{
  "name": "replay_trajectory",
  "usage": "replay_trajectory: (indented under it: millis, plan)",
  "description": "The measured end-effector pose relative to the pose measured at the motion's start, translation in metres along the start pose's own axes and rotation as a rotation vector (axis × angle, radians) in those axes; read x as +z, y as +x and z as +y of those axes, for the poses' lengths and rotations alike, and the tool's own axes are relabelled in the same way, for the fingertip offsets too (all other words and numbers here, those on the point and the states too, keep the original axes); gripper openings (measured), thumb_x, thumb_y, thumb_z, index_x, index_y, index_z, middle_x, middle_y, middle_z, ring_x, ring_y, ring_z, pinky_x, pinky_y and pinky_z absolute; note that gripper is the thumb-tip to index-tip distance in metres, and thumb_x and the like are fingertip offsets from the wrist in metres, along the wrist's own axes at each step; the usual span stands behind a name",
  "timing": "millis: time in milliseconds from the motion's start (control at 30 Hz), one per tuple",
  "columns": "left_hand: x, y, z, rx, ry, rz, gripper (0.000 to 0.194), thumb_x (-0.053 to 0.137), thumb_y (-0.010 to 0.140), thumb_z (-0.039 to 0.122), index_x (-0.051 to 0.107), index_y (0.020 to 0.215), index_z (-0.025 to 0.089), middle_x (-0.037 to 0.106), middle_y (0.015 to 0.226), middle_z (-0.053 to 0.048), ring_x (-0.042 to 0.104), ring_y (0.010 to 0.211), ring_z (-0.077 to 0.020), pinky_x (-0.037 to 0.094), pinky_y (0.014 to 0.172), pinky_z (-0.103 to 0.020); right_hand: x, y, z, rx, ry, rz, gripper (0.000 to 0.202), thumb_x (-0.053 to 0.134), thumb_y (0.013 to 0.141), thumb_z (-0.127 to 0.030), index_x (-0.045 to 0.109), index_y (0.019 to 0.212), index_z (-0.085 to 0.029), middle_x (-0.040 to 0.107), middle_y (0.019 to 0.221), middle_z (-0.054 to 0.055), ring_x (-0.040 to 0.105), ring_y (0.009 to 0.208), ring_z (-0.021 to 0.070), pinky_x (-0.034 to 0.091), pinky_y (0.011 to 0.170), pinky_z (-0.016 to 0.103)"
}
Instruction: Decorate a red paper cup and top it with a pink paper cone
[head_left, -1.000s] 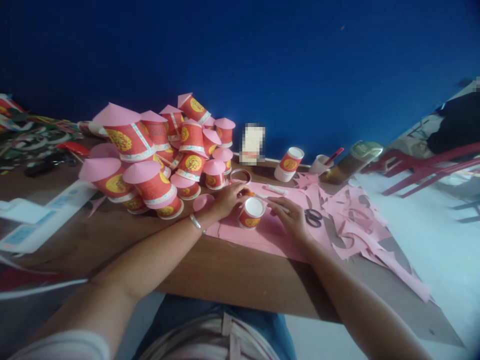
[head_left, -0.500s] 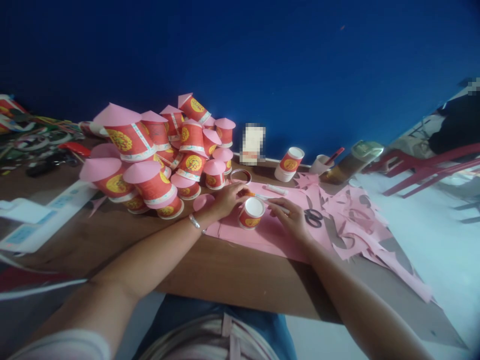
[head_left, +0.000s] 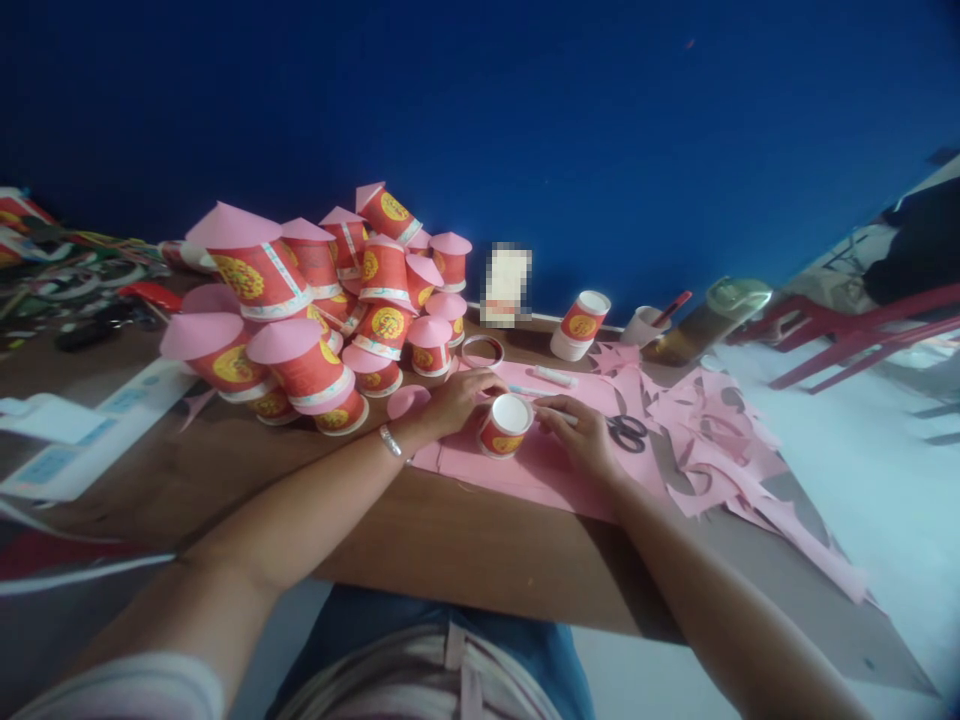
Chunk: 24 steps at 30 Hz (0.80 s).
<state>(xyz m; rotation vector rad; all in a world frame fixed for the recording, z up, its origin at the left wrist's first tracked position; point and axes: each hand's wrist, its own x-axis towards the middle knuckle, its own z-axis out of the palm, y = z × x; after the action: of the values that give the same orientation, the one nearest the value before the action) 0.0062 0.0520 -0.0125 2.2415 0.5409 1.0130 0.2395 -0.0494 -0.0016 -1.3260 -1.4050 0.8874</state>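
A red-and-gold paper cup (head_left: 502,440) with a white top stands on pink paper sheets (head_left: 540,485), between my hands. My left hand (head_left: 463,398), wearing a silver bracelet, curls its fingers at the cup's far left edge. My right hand (head_left: 581,437) is closed around a slim white stick (head_left: 559,414), and its fingertips are at the cup's right side. What the stick is I cannot make out. Just behind the cup lies a thin pale strip (head_left: 527,391). A short white tube (head_left: 555,377) rests farther back on the paper.
Several red cups with pink cone tops (head_left: 300,350) are piled at the left. Black-handled scissors (head_left: 627,433) lie right of my right hand, beside pink paper scraps (head_left: 712,440). Toward the wall are a tape roll (head_left: 482,351), stacked cups (head_left: 580,325) and a bottle (head_left: 709,315).
The orange piece at my left fingertips is no longer visible. My left fingers have come closer to the cup's rim. My right hand stays at the cup's right with the white stick.
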Motion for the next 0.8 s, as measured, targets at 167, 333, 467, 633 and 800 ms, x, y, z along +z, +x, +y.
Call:
replay_trajectory:
  millis: [167, 333, 467, 633, 800]
  plan:
    - [-0.001, 0.001, 0.0, -0.028, 0.017, -0.013, 0.013, 0.061, 0.1, 0.022, 0.074, 0.099, 0.017, 0.079, 0.1, -0.008, 0.073, 0.094, -0.0221, 0.059, 0.087, -0.036, 0.002, 0.0, 0.0, 0.018, -0.005, 0.003, 0.037, 0.075, 0.089, -0.053, 0.081, 0.1, -0.018, 0.08, 0.091, 0.008, 0.072, 0.081, 0.0217, 0.059, 0.079, 0.036]
    - [-0.001, 0.001, 0.003, -0.049, 0.043, -0.077, 0.024, 0.05, 0.094, 0.008, 0.072, 0.097, 0.017, 0.078, 0.101, -0.007, 0.071, 0.093, -0.0204, 0.057, 0.087, -0.035, 0.002, 0.002, 0.004, -0.123, -0.179, -0.009, 0.027, 0.067, 0.096, -0.043, 0.079, 0.1, -0.02, 0.082, 0.102, 0.009, 0.075, 0.095, 0.0254, 0.059, 0.087, 0.039]
    - [0.001, 0.001, 0.003, -0.113, 0.076, -0.075, 0.023, 0.05, 0.091, 0.006, 0.069, 0.097, 0.017, 0.074, 0.098, -0.006, 0.067, 0.089, -0.0197, 0.055, 0.081, -0.034, 0.005, -0.002, 0.001, -0.277, -0.4, -0.022, 0.02, 0.064, 0.095, -0.03, 0.08, 0.101, -0.021, 0.078, 0.101, 0.01, 0.073, 0.09, 0.0232, 0.057, 0.081, 0.036]
    - [0.003, 0.0, -0.002, -0.142, 0.062, -0.083, 0.016, 0.059, 0.09, 0.01, 0.071, 0.094, 0.018, 0.073, 0.094, -0.005, 0.068, 0.09, -0.0207, 0.055, 0.083, -0.035, 0.011, -0.01, -0.006, -0.366, -0.702, 0.017, 0.017, 0.064, 0.09, -0.022, 0.081, 0.095, -0.02, 0.073, 0.094, 0.009, 0.067, 0.08, 0.0191, 0.051, 0.073, 0.03]
    - [0.004, 0.001, -0.003, -0.106, 0.098, -0.04, 0.015, 0.059, 0.092, 0.012, 0.072, 0.094, 0.018, 0.073, 0.094, -0.005, 0.067, 0.09, -0.0209, 0.056, 0.088, -0.038, 0.008, -0.003, 0.0, -0.401, -0.896, 0.011, 0.02, 0.064, 0.091, -0.023, 0.081, 0.102, -0.02, 0.072, 0.094, 0.009, 0.067, 0.086, 0.0223, 0.051, 0.077, 0.032]
